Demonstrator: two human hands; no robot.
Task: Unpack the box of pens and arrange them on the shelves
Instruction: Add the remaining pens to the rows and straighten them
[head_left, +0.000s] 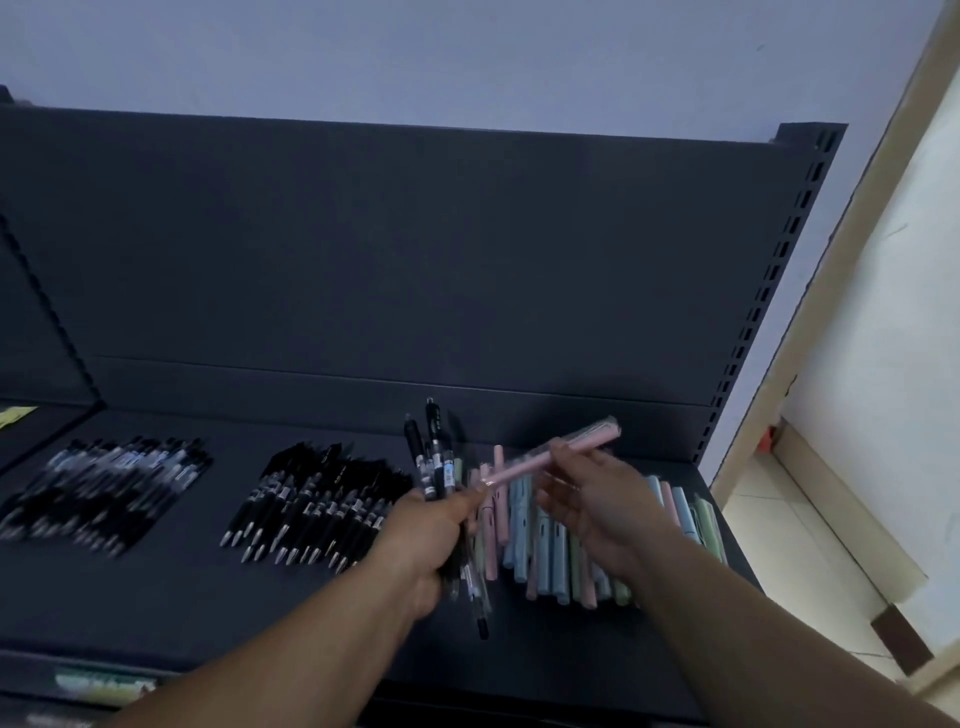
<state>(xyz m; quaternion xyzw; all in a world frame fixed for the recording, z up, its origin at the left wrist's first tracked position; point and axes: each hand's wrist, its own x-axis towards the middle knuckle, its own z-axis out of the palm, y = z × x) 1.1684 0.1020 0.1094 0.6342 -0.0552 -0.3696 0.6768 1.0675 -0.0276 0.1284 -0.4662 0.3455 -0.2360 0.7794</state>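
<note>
While the person's left hand (431, 540) curls its fingers round a fistful of black click pens (435, 457), the right hand (597, 501) pinches a pale pink pen in a clear plastic sleeve (558, 453) between thumb and fingertips, held slantwise above the dark flat metal shelf (208, 597). On the shelf lie three heaps: black-and-clear pens (104, 488) far left, black pens with silver tips (317, 512) in the middle, and pastel pink, blue and green pens (545, 545) on the right, beneath both hands.
</note>
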